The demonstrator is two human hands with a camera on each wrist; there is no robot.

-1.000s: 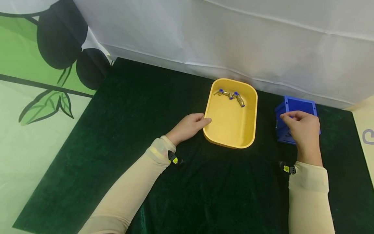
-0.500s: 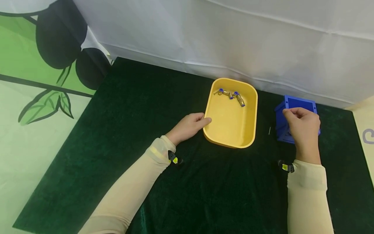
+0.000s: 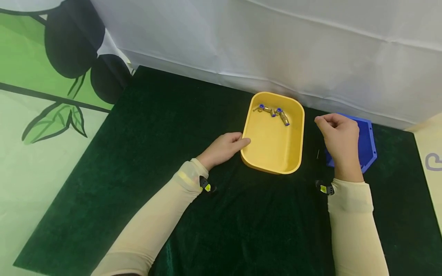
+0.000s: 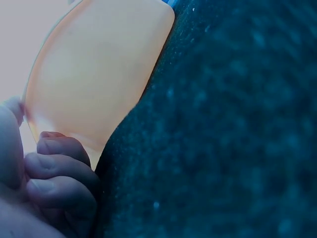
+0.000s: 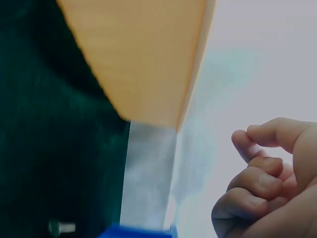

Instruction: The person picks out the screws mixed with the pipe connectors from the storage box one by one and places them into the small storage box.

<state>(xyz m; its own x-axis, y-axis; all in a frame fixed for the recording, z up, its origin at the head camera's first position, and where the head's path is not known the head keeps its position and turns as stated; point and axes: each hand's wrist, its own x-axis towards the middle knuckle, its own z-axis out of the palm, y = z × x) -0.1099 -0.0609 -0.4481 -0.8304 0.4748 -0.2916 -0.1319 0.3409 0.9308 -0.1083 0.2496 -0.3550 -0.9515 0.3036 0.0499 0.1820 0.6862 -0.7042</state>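
My left hand [image 3: 222,150] grips the left rim of a yellow tub [image 3: 269,147], thumb over the rim and fingers curled against its outside. Inside, near the back wall, lie several brass push-in fittings [image 3: 284,117] with blue collars. My right hand [image 3: 340,143] is raised between the tub and a blue bin [image 3: 366,142], covering part of that bin. Its thumb and forefinger tips meet, and the other fingers are curled. No object shows between them in the right wrist view. A small screw [image 3: 318,154] lies on the dark green cloth between tub and bin.
Dark green cloth [image 3: 241,226] covers the table. A white curtain [image 3: 259,50] hangs right behind the tub and bin. To the left is a printed panel [image 3: 55,126] with green and black shapes.
From over the blue bin, my right hand has moved left and slightly back. The screw on the cloth was not visible a second ago. The left hand and tub stay put.
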